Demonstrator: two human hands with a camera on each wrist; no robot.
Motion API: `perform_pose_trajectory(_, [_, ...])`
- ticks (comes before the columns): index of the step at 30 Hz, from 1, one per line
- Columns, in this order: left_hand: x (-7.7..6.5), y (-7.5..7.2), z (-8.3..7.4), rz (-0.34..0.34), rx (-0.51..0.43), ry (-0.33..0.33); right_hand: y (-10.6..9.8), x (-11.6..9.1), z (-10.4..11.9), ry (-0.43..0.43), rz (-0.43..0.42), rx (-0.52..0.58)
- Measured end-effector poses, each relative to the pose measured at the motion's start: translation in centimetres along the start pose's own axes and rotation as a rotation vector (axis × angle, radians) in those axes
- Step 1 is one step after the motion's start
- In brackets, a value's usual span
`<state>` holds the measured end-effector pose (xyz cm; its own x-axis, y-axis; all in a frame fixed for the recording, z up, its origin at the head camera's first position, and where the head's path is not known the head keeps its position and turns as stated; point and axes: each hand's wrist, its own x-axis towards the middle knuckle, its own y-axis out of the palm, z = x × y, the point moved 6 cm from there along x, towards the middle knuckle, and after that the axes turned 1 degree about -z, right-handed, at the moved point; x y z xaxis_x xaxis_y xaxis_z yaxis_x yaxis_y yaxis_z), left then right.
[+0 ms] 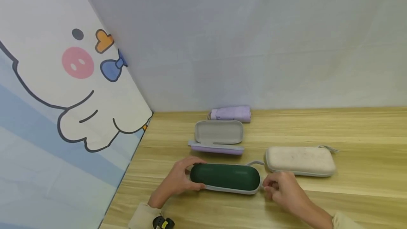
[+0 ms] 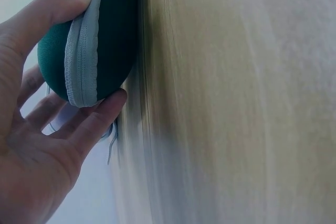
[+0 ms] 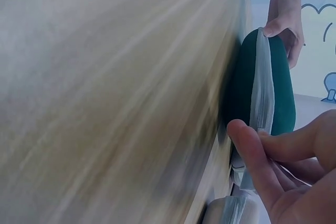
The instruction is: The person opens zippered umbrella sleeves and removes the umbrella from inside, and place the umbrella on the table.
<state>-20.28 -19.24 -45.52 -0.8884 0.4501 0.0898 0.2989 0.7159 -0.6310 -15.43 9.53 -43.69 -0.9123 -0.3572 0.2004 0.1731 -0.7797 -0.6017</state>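
A dark green zip-up glasses case with a pale grey zipper lies closed on the wooden table. My left hand grips its left end, thumb on the zipper band and fingers round the far side. At the right end, my right hand pinches the zipper pull between thumb and index finger; the fingertips mostly hide the pull. In the right wrist view, those fingers sit right at the end of the zipper band. A grey strap sticks out from the back right of the case.
A cream case with a grey zipper lies closed at the right. Behind the green case, a lilac case stands open, its grey lining showing. A rolled lilac umbrella lies against the back curtain. A cartoon-printed cloth hangs at left.
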Motion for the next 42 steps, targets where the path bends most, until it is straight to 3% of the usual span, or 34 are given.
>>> perform_pose_trajectory(7, [-0.3, -0.8, -3.2, 0.004, -0.011, 0.016, 0.1, -0.6, 0.7, -0.048, -0.061, -0.007])
perform_pose_trajectory(12, [-0.6, -1.2, -4.3, 0.015, -0.015, 0.021, 0.8, -0.9, 1.1, -0.049, -0.026, 0.056])
perform_pose_trajectory(16, [-0.6, -1.2, -4.1, 0.016, -0.019, 0.021, 1.2, -1.0, 1.1, -0.038, -0.008, 0.097])
perform_pose_trajectory(27, [-0.5, -1.1, -3.8, 0.021, -0.018, 0.003, 1.6, -1.2, 1.4, -0.122, -0.061, 0.134])
perform_pose_trajectory(34, [0.0, 0.0, -0.2, 0.008, 0.002, 0.001, 2.2, -1.2, 1.2, -0.155, -0.061, 0.168])
perform_pose_trajectory(42, [0.1, 0.1, 0.4, 0.014, 0.020, 0.038, 2.6, -1.3, 1.2, -0.194, -0.088, 0.180])
